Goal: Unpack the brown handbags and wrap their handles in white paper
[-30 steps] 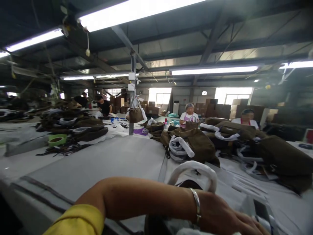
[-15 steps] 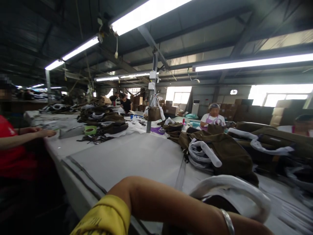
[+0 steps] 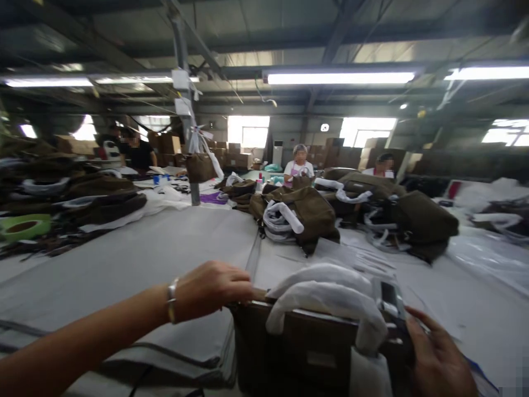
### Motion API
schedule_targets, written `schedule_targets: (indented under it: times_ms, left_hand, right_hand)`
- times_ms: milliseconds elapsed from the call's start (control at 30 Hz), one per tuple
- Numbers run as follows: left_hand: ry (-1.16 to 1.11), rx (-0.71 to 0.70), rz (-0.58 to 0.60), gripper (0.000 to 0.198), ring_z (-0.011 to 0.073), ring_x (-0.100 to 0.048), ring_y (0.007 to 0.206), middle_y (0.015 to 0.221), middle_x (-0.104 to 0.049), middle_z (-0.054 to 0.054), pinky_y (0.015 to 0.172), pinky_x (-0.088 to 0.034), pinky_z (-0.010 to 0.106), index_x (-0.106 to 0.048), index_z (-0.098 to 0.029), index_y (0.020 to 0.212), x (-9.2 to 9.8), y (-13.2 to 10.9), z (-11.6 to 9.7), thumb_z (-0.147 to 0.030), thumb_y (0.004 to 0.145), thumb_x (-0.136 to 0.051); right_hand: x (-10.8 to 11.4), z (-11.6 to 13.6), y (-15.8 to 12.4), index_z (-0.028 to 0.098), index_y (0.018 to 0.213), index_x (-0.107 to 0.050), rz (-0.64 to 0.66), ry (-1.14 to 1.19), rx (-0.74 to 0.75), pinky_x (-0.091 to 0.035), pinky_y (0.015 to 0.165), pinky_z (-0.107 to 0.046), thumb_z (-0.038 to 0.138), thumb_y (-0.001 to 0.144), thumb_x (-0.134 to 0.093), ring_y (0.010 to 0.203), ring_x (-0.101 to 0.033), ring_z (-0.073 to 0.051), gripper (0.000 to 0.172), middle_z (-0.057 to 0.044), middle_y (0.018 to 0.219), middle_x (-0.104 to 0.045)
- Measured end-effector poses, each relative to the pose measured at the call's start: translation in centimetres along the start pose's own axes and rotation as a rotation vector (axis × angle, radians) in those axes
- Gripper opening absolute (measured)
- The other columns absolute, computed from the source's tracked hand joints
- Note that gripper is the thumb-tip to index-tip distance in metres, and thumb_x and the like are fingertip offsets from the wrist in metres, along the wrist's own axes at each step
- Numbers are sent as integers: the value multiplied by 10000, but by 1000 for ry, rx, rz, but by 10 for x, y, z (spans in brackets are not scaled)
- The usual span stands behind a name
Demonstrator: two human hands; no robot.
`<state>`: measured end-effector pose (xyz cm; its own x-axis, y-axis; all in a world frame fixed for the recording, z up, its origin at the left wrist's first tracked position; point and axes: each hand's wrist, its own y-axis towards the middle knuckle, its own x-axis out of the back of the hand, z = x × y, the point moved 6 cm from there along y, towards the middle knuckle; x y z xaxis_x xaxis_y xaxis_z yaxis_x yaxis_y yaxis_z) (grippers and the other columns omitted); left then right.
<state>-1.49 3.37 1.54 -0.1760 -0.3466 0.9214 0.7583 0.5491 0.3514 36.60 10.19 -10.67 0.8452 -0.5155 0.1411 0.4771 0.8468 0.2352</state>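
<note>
Between left hand (image 3: 215, 289) and right hand (image 3: 440, 355); a dark bag (image 3: 281, 350)

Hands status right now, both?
Left hand: closed, holding the top left corner of the dark brown bag.
Right hand: at the bag's right end; whether its grip is closed cannot be told.

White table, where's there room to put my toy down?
The biggest bare patch is the pale sheet, between the green roll, the brown bags and the left hand. Another seems to lie between the right hand and the clear plastic. It's crowded among those bags and the dark heap at left.
</note>
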Motion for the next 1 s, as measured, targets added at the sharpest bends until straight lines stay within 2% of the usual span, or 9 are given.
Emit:
schedule_targets:
  times_ms: [67, 167, 333, 400, 467, 600, 700, 867, 1000]
  left_hand:
    - [-86, 99, -28, 242, 86, -564, 590, 754, -647, -35, 570, -408, 182, -626, -196, 871, -3, -28, 18, -100, 1004, -447]
    - [-125, 203, -103, 232, 83, -584, 621, 790, -663, -27, 591, -419, 163, -649, -202, 933, -11, -54, 31, -123, 1006, -444]
    - [-182, 411, -197, 194, 121, -726, 786, 965, -759, -18, 710, -528, 166, -701, -272, 1055, -19, -60, 36, -353, 1028, -527]
    - [-166, 477, -311, 235, 145, -750, 924, 1113, -763, -23, 826, -561, 178, -677, -320, 1180, -15, -57, 25, -428, 1004, -565]
    - [-163, 524, -442, 329, 143, -746, 974, 1217, -734, -13, 860, -567, 164, -617, -320, 1296, -9, -52, 6, -456, 1004, -549]
    - [-114, 346, -621, 403, 158, -711, 1044, 1260, -689, 45, 960, -553, 194, -544, -234, 1384, 5, -22, -52, -390, 1012, -553]
    - [20, 206, -721, 395, 166, -667, 1090, 1222, -672, 79, 1052, -497, 237, -566, -169, 1362, 14, 6, -76, -210, 976, -637]
    - [67, 304, -734, 282, 166, -688, 937, 1109, -682, 75, 812, -575, 239, -641, -181, 1274, 20, 30, -64, -199, 997, -593]
    - [17, 318, -738, 180, 178, -717, 897, 1048, -736, 59, 769, -592, 251, -674, -184, 1151, 24, 33, -68, -193, 994, -586]
  right_hand:
    - [-3, 2, -5, 217, 1205, -699, -38, -67, -80, -494, 609, -335, 630, 799, -651, 755, -667, -260, 581, -52, 905, -718]
    - [-16, 12, -7, 199, 1203, -705, -48, -110, -18, -512, 700, -368, 687, 775, -597, 855, -674, -292, 658, -77, 970, -720]
    - [-12, 26, -17, 208, 1320, -640, 3, -286, 124, -531, 836, -482, 763, 865, -443, 949, -686, -336, 745, -125, 1115, -720]
    - [1, 45, -37, 176, 1356, -606, -115, -348, 315, -476, 977, -566, 719, 914, -431, 1162, -621, -389, 721, -175, 1343, -627]
    - [9, 70, -68, 177, 1318, -616, -241, -315, 575, -405, 1087, -565, 580, 986, -454, 1318, -522, -373, 546, -166, 1455, -542]
    - [-12, 111, -125, 196, 1329, -570, -111, -143, 964, -505, 1032, -372, 346, 1028, -531, 1210, -615, -238, 338, -114, 1271, -656]
    - [-32, 127, -131, 167, 1322, -568, -135, -243, 991, -524, 1000, -301, 298, 996, -622, 1161, -643, -209, 356, -108, 1203, -688]
    - [-41, 139, -119, 201, 1112, -665, -204, -274, 1088, -543, 855, -214, 232, 1013, -598, 922, -718, -146, 124, -40, 999, -735]
    - [-41, 131, -110, 209, 1151, -685, -221, -353, 1130, -557, 754, -234, 325, 1012, -591, 866, -750, -182, 204, -50, 1028, -764]
